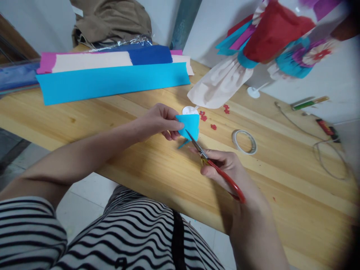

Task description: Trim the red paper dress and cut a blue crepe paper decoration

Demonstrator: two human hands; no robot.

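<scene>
My left hand (165,122) pinches a small piece of bright blue paper (191,123) between thumb and fingers, above the wooden table. In my right hand (222,165) is a pair of red-handled scissors (225,175), held by the handles. The scissor blades lie across the lower part of the blue paper, pointing toward my left thumb. A thin blue strip (183,144) shows just below the paper. Several small red flower-shaped cutouts (203,116) lie on the table just beyond the paper, beside a white round base (190,110).
Large blue sheets (112,83) and other coloured sheets lie at the back left. A doll-like figure in a paper dress (222,80) stands at the back right. A roll of tape (244,142), a green-handled tool (303,105) and a cable (316,150) lie to the right.
</scene>
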